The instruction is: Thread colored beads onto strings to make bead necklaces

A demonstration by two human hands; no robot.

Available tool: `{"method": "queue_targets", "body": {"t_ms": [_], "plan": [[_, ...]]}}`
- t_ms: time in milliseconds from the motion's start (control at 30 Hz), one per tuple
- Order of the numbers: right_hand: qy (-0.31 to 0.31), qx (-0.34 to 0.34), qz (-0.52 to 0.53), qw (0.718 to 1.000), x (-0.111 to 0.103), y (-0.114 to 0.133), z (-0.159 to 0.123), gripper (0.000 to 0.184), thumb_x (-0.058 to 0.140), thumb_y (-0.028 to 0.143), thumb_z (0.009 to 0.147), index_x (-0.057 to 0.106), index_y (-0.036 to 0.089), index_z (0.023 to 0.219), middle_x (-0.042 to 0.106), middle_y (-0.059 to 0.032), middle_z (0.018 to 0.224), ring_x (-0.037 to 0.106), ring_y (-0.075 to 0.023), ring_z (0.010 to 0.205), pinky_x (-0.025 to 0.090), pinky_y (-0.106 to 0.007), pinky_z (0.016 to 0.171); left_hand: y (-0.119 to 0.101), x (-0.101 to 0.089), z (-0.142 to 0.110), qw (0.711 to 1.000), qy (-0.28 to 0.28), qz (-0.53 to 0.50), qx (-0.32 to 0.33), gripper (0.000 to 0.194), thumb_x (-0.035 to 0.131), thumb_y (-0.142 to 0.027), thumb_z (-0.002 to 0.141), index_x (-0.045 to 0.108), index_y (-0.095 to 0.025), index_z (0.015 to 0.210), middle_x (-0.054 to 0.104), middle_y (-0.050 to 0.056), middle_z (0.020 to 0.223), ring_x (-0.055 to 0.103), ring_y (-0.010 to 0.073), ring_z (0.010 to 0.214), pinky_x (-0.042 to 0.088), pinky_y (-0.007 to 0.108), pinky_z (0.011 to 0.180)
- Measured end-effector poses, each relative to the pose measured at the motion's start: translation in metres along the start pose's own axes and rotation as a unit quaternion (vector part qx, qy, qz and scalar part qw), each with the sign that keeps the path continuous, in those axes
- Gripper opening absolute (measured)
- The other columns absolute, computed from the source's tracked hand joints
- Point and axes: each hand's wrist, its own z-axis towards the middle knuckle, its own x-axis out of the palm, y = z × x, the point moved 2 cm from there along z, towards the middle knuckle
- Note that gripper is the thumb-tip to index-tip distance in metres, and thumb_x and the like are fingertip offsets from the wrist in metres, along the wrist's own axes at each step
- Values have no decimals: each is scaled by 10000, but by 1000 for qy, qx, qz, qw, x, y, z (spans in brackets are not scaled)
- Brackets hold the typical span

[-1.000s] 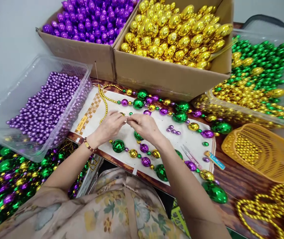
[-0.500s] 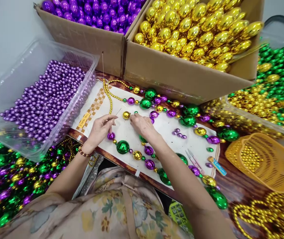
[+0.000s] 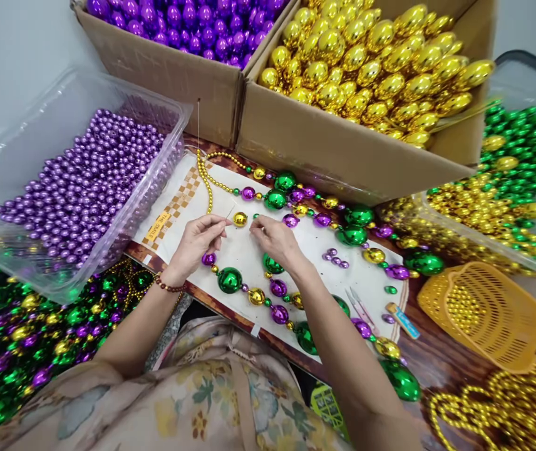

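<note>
My left hand [image 3: 196, 241] pinches a thin needle [image 3: 228, 214] whose tip points at a gold bead [image 3: 239, 218]. My right hand [image 3: 272, 239] is pinched closed just right of that bead, on the string beside a small green bead [image 3: 255, 217]. Both hands rest over a white cloth mat [image 3: 244, 250]. A strand of green, purple and gold beads [image 3: 296, 200] loops across the mat, and its lower run [image 3: 249, 291] passes under my wrists. A strand of small gold beads [image 3: 206, 181] runs up from the needle toward a thin upright wire [image 3: 198, 122].
Clear tub of purple beads [image 3: 75, 181] at left. Cardboard boxes of purple balls [image 3: 188, 25] and gold balls [image 3: 371, 56] behind. Green and gold beads [image 3: 507, 169] in a clear tray at right. Yellow basket [image 3: 484, 313], small snips [image 3: 359, 304], finished strands [image 3: 24, 338] at lower left.
My hands, joined a second ago, have drawn apart; the gold bead now shows between them. The view has shifted a little, so the boxes sit closer.
</note>
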Motion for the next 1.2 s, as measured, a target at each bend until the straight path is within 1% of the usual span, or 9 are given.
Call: {"method": "queue_targets", "body": {"t_ms": [67, 133, 233, 367, 500, 600, 733, 1033, 1200], "plan": [[-45, 5, 158, 986, -3, -2, -10, 128, 522, 288, 900, 599, 202, 845, 635, -5, 740, 602, -168, 681, 409, -280, 642, -3, 7, -3, 1000, 22, 1, 4, 325, 769, -378, 797, 726, -130, 1001, 593, -24, 694, 465, 17, 437, 256, 149, 369], [-83, 7, 281, 956, -7, 0, -24, 150, 568, 340, 864, 601, 203, 815, 602, 10, 710, 568, -152, 644, 414, -280, 631, -4, 16, -7, 998, 55, 5, 9, 332, 746, -363, 826, 720, -133, 1065, 581, -37, 671, 429, 7, 411, 244, 151, 367], [-143, -3, 370, 918, -18, 9, -47, 151, 629, 350, 825, 629, 205, 783, 615, 0, 778, 551, -148, 703, 416, -288, 665, -4, 32, -15, 994, 106, 0, -7, 332, 703, -341, 870, 701, -144, 1137, 583, -41, 684, 413, 4, 384, 217, 155, 342], [-201, -15, 386, 900, -30, 18, -72, 115, 653, 296, 824, 652, 213, 744, 659, -25, 931, 581, -176, 886, 426, -332, 816, -2, 50, -25, 986, 158, -31, -34, 311, 693, -333, 876, 681, -156, 1132, 617, -22, 772, 490, 25, 400, 244, 162, 320], [-211, -19, 406, 889, -33, 23, -84, 111, 658, 285, 834, 660, 221, 743, 669, -32, 1003, 592, -193, 958, 422, -366, 896, -3, 61, -32, 981, 187, -36, -41, 291, 685, -317, 884, 692, -157, 1126, 605, -29, 746, 431, -1, 390, 224, 147, 344], [-210, -18, 426, 880, -34, 25, -89, 117, 655, 274, 833, 650, 217, 731, 662, -33, 975, 597, -192, 940, 432, -367, 893, -4, 65, -35, 980, 194, -28, -31, 311, 694, -302, 876, 707, -165, 1154, 581, -42, 700, 372, -13, 382, 210, 145, 364], [-212, -22, 442, 871, -34, 29, -95, 114, 653, 263, 832, 643, 215, 729, 654, -32, 940, 598, -191, 921, 441, -361, 875, -4, 68, -38, 978, 205, -20, -23, 303, 675, -297, 896, 714, -180, 1173, 597, -34, 700, 371, -11, 383, 216, 147, 372], [-229, -11, 434, 871, -37, 34, -104, 116, 656, 248, 851, 646, 212, 741, 660, -28, 961, 603, -185, 926, 441, -349, 870, -3, 68, -40, 970, 242, 24, 21, 282, 609, -278, 959, 700, -208, 1216, 591, -34, 720, 387, -6, 411, 273, 135, 387], [-231, -17, 425, 875, -39, 38, -106, 117, 654, 241, 852, 639, 213, 740, 661, -26, 960, 602, -182, 914, 453, -345, 856, -6, 67, -41, 968, 246, 44, 39, 299, 608, -314, 965, 694, -199, 1227, 594, -28, 717, 388, 1, 422, 298, 133, 392]]}}
